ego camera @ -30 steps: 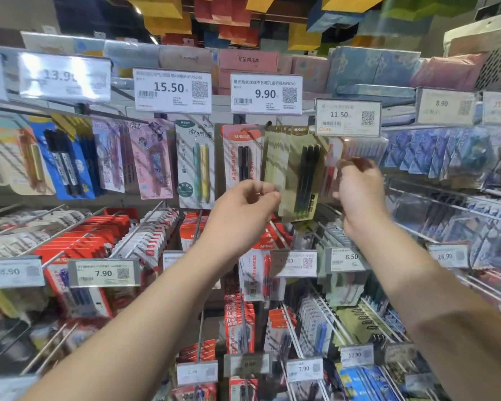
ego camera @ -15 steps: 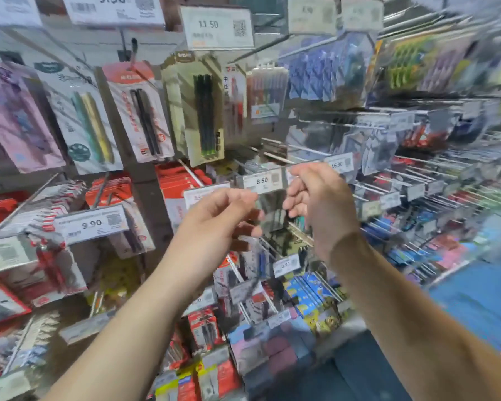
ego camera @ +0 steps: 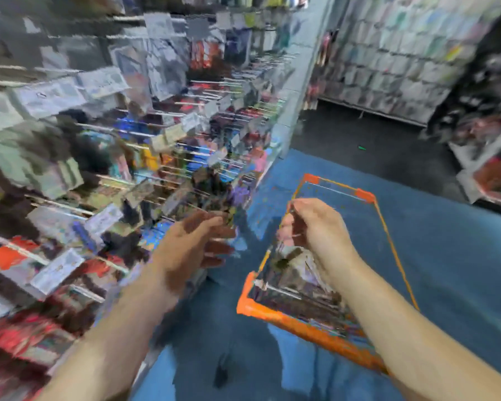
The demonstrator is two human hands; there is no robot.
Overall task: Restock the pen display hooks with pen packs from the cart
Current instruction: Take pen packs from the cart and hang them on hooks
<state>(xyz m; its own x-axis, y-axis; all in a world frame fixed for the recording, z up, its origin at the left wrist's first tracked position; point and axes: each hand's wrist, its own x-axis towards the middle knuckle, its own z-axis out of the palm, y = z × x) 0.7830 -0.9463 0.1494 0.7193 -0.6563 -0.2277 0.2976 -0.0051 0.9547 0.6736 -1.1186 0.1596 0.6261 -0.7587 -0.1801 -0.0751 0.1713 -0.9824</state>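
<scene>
Hands hover mid-frame; left hand (ego camera: 194,244) loosely spread; right hand (ego camera: 310,227) curled, contents unclear, above orange-rimmed wire cart (ego camera: 298,328) lower right.

Blurred view: hands (ego camera: 252,241) raised above orange cart (ego camera: 310,331), display hooks (ego camera: 145,134) left.

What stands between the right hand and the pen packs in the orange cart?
Nothing visible. The right hand hangs directly above the orange cart, whose top is open, with the pen packs below it. The picture is blurred, so thin obstacles could go unseen.
</scene>
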